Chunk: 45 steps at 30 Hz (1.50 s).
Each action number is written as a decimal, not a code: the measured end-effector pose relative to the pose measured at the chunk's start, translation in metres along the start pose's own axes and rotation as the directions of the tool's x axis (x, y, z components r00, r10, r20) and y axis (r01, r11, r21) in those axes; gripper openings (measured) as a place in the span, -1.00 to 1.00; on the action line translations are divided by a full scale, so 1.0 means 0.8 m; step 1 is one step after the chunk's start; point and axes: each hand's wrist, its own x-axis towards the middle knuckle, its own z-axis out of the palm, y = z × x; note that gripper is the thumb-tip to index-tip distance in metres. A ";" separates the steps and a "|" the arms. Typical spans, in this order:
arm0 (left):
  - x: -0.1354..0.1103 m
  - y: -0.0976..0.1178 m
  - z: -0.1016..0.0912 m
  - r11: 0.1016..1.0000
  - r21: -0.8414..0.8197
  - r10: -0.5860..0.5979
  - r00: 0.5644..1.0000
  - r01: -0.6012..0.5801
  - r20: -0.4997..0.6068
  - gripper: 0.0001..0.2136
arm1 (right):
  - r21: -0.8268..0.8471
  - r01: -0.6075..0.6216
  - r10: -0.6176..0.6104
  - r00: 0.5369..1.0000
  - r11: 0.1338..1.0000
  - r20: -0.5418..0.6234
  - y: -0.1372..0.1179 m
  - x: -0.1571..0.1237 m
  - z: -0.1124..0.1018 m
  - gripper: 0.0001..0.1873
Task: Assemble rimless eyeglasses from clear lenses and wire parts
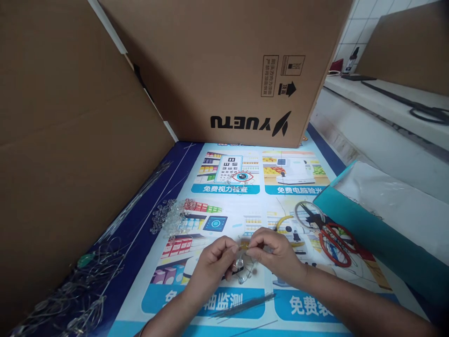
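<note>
My left hand (216,258) is closed in a pinch on a small wire piece with clear beads (241,280), which hangs below the fingertips. Opposite it, my right hand (275,252) pinches the upper end of the same piece, thumb and forefinger together. The fingers partly cover the wire, so its exact shape is hard to make out. A thin bundle of dark straight wires (245,305) lies on the printed sheet just below the hands. To the left sits a loose pile of clear beads (170,216). Another small beaded piece (238,180) lies further back.
Red-handled scissors (336,245) and a yellow-handled tool (283,223) lie right of the hands, beside a teal box (372,229) with clear plastic inside. Tangled wire pieces (87,285) line the left edge. Large cardboard boxes (224,70) stand at the back and left.
</note>
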 end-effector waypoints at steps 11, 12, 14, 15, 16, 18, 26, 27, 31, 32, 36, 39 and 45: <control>-0.010 0.004 0.009 0.991 0.122 0.065 0.996 -0.057 -0.063 -0.78 | 0.028 0.018 -0.017 1.000 0.999 -0.025 -0.007 -0.003 0.006 -0.87; -0.010 0.003 0.010 0.991 0.123 0.070 0.995 -0.060 -0.073 -0.78 | 0.028 0.017 -0.016 1.000 0.999 -0.019 -0.007 -0.003 0.006 -0.87; -0.010 0.001 0.012 0.991 0.118 0.076 0.993 -0.066 -0.089 -0.78 | 0.026 0.021 -0.021 1.000 0.999 -0.001 -0.007 -0.003 0.006 -0.86; -0.010 0.000 0.013 0.991 0.112 0.077 0.993 -0.067 -0.094 -0.78 | 0.023 0.026 -0.026 1.000 0.999 0.008 -0.007 -0.004 0.006 -0.86; -0.010 0.000 0.014 0.992 0.105 0.076 0.992 -0.066 -0.096 -0.78 | 0.018 0.029 -0.029 0.999 0.999 0.015 -0.007 -0.004 0.006 -0.86; -0.010 -0.001 0.016 0.994 0.089 0.067 0.993 -0.059 -0.092 -0.78 | 0.003 0.029 -0.029 0.999 1.000 0.023 -0.006 -0.004 0.006 -0.86; -0.008 -0.005 0.017 0.998 0.050 0.048 0.994 -0.043 -0.097 -0.77 | -0.077 0.001 0.003 0.998 0.997 0.055 -0.004 -0.006 0.009 -0.89; -0.008 -0.006 0.017 0.998 0.042 0.045 0.994 -0.041 -0.096 -0.77 | -0.085 -0.002 0.006 0.999 0.996 0.052 -0.004 -0.006 0.009 -0.89; -0.009 -0.003 0.018 0.999 0.035 0.023 0.994 -0.019 -0.106 -0.76 | -0.065 0.012 -0.008 0.998 0.998 0.058 -0.005 -0.006 0.007 -0.88; -0.009 -0.002 0.019 0.999 0.043 0.021 0.993 -0.016 -0.115 -0.75 | -0.053 0.018 -0.015 0.998 0.998 0.060 -0.005 -0.005 0.007 -0.88; -0.009 -0.001 0.019 0.994 0.101 0.051 0.988 -0.037 -0.143 -0.74 | -0.021 0.037 -0.035 0.997 0.999 0.073 -0.001 -0.005 0.006 -0.87; -0.010 -0.002 0.019 0.983 0.168 0.096 0.984 -0.070 -0.149 -0.76 | -0.021 0.036 -0.034 0.996 0.999 0.081 0.001 -0.006 0.005 -0.86; -0.012 0.000 0.017 0.947 0.277 0.205 0.970 -0.163 -0.129 -0.80 | -0.038 0.043 -0.039 0.995 0.998 0.087 -0.002 -0.006 0.005 -0.80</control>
